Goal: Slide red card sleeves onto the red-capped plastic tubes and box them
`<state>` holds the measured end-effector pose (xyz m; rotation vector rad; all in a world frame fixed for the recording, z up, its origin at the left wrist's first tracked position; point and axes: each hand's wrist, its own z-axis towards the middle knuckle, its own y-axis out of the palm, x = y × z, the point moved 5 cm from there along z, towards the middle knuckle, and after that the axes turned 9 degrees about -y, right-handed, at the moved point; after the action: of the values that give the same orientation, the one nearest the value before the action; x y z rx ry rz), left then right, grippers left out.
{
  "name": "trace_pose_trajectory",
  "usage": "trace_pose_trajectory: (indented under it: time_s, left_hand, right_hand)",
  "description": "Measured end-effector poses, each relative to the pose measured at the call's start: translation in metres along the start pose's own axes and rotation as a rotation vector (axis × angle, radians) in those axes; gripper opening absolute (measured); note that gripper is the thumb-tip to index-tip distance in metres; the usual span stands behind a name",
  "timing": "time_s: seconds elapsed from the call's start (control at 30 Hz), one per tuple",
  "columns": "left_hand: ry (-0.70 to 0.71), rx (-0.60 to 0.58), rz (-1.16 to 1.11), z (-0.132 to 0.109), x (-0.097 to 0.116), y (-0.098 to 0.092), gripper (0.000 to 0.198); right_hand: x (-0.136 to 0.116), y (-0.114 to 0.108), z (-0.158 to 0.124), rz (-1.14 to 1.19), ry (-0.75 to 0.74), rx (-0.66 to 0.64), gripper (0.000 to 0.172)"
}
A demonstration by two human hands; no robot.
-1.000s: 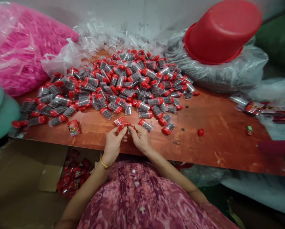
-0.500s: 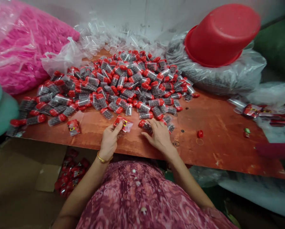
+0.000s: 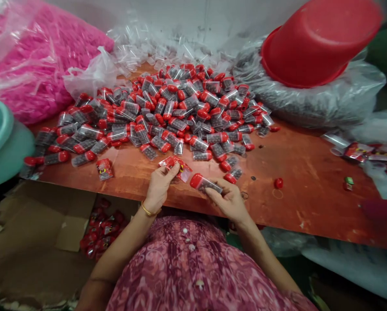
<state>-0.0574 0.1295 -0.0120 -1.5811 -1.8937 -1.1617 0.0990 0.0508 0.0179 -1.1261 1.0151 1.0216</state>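
My left hand (image 3: pixel 161 183) pinches a small red printed plastic packet (image 3: pixel 182 169) above the table's front edge. Between the thumb and fingers of my right hand (image 3: pixel 227 201) is a clear tube (image 3: pixel 208 183) of dark pellets, its red cap pointing left at the packet. The tube and the packet are close together but apart. Behind both hands spreads a large heap of similar red-capped tubes (image 3: pixel 180 103). Another red packet (image 3: pixel 104 169) lies on the table to the left.
A mint-green tub (image 3: pixel 5 142) and a bag of pink pieces (image 3: pixel 44 56) stand at left. A red bucket (image 3: pixel 319 43) sits upside down on a plastic bag of dark pellets (image 3: pixel 316 99). Below the table (image 3: pixel 297 207), red packets (image 3: pixel 102 229) lie in a cardboard box (image 3: pixel 44 229).
My right hand has picked up a tube from the heap's front edge and drawn it toward me. My left hand still holds the red packet. The view has shifted slightly.
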Motion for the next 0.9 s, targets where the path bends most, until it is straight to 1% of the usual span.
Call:
trace_pose_trajectory:
  time_s: [0.1,0.23,0.33,0.37,0.47,0.53,0.63,0.7,0.8,0.9]
  left_hand:
    - [-0.005,-0.012,0.036,0.000,-0.004,0.002,0.041]
    - [0.078,-0.029,0.157,-0.004,-0.002,0.004,0.034]
    - [0.128,-0.052,0.244,-0.006,0.001,0.004,0.031]
    - [0.145,-0.033,0.255,-0.006,0.002,0.002,0.031]
    - [0.213,0.072,0.225,-0.003,0.005,-0.007,0.031]
    - [0.233,0.091,0.220,0.000,0.005,-0.009,0.030]
    - [0.233,0.048,0.299,0.000,0.002,-0.003,0.028]
    - [0.236,0.031,0.356,-0.001,-0.001,0.003,0.028]
    - [0.223,0.011,0.364,-0.002,-0.004,0.011,0.029]
    - [0.189,-0.005,0.294,-0.001,-0.004,0.013,0.030]
  right_hand:
    - [-0.004,0.004,-0.001,0.074,0.054,0.007,0.019]
    - [-0.001,0.005,0.002,0.043,0.012,0.040,0.014]
    - [0.003,0.007,0.002,0.003,0.016,0.044,0.013]
    - [0.004,0.007,0.001,-0.002,0.022,0.044,0.013]
    - [0.009,0.004,-0.002,0.021,0.061,0.075,0.012]
    - [0.018,0.002,-0.003,0.128,0.139,0.120,0.014]
    - [0.035,0.006,-0.001,0.466,0.316,0.199,0.021]
    - [0.043,0.013,0.003,0.663,0.387,0.257,0.027]
    - [0.047,0.025,0.011,0.786,0.383,0.322,0.032]
    - [0.049,0.035,0.018,0.799,0.360,0.351,0.032]
